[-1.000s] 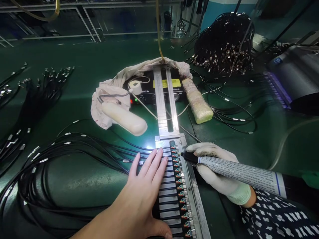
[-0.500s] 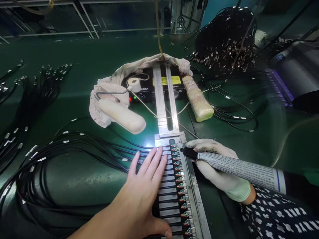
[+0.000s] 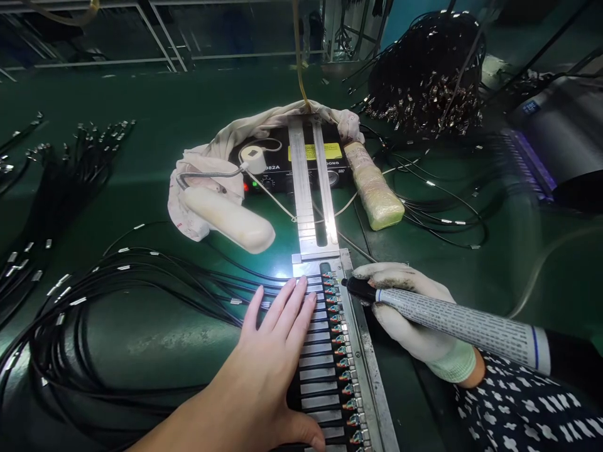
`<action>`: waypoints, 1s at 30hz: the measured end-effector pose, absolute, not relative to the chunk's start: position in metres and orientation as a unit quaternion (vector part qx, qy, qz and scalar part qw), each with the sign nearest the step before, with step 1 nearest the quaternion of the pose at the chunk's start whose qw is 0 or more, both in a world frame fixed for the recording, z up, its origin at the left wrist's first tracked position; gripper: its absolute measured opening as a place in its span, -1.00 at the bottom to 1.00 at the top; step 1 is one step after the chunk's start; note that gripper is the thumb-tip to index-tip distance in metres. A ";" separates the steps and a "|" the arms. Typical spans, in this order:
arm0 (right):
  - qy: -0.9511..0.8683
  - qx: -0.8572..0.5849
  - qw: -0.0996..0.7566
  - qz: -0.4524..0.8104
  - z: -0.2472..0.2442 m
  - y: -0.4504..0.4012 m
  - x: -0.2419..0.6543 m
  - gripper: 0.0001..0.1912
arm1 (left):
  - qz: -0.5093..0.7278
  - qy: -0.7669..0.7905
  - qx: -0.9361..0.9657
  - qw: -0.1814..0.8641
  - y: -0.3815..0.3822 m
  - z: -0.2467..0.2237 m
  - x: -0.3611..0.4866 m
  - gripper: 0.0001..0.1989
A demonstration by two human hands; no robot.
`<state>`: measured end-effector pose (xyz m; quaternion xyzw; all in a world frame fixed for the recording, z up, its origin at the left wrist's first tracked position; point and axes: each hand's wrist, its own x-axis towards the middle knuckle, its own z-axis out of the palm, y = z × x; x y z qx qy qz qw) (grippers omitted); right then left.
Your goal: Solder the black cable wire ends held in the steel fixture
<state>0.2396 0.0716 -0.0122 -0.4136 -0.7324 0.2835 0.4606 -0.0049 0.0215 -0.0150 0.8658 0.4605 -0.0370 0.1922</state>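
Note:
My bare left hand lies with fingers spread over the left side of a long metal fixture, its fingertips on the black cables set in the slots. Small connectors with coloured wires line the fixture beside those fingers. In a white glove, my right hand is closed around a thick pen-like tool with a patterned grey body and black tip. The tip is at the fixture's right edge, near the upper connectors. Black cables run off to the left.
A black control box sits behind the fixture, with a wrapped white lamp-like piece and a taped block around it. Cable bundles lie at the left and back right. A dark machine glows purple at the right.
The tool in my right hand has shifted very slightly to the right, with its rear end a little lower. My left hand has stayed in place.

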 end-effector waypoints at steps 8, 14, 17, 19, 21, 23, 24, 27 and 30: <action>-0.743 -0.400 0.460 0.278 -0.009 0.071 0.239 -0.77 | -0.032 0.461 0.867 0.185 0.021 -0.014 -0.004 0.57; -0.735 -0.404 0.462 0.288 -0.010 0.072 0.238 -0.77 | -0.045 0.463 0.862 0.201 0.022 -0.011 -0.003 0.58; -0.734 -0.408 0.459 0.289 -0.012 0.073 0.238 -0.75 | -0.053 0.466 0.858 0.206 0.022 -0.011 -0.003 0.56; -0.734 -0.409 0.459 0.287 -0.013 0.073 0.238 -0.75 | -0.052 0.467 0.859 0.205 0.022 -0.011 -0.004 0.56; -0.732 -0.410 0.461 0.289 -0.014 0.073 0.239 -0.75 | -0.042 0.463 0.862 0.200 0.022 -0.012 -0.004 0.55; -0.729 -0.410 0.462 0.295 -0.014 0.073 0.239 -0.76 | -0.036 0.461 0.865 0.196 0.021 -0.013 -0.004 0.55; -0.728 -0.411 0.461 0.297 -0.014 0.074 0.239 -0.76 | -0.037 0.461 0.865 0.196 0.022 -0.013 -0.003 0.55; -0.726 -0.412 0.465 0.295 -0.012 0.073 0.239 -0.75 | -0.049 0.465 0.861 0.201 0.022 -0.013 -0.003 0.55; -0.715 -0.405 0.486 0.298 -0.010 0.068 0.240 -0.72 | -0.061 0.468 0.854 0.217 0.024 -0.007 -0.002 0.52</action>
